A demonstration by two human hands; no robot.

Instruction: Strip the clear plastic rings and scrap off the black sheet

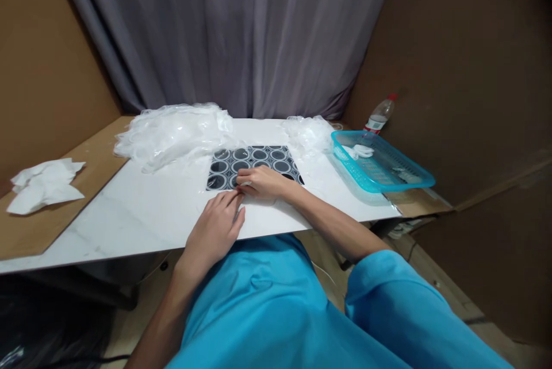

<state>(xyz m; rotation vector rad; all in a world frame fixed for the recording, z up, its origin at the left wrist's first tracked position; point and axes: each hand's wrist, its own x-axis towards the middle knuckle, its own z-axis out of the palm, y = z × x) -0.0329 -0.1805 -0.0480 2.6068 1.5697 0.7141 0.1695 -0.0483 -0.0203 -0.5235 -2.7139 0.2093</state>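
Observation:
A dark sheet printed with pale rings (pixel 260 155) lies flat on the white table, its front edge partly covered by my hands. My right hand (pixel 264 181) rests over the front of the sheet, fingers curled in a pinch. A small whitish bit shows at its fingertips, too small to name. Just in front and to the left, my left hand (pixel 218 221) has its fingers bent and pressed together, their tips meeting those of my right hand. Whatever lies between the left fingertips is hidden.
A large heap of clear plastic film or bags (pixel 176 130) sits at the back left, a smaller heap (pixel 309 132) at the back right. A blue basket (pixel 373 185) holds white pieces. Behind it leans a bottle (pixel 379 116). Crumpled tissue (pixel 45 186) lies on cardboard at left.

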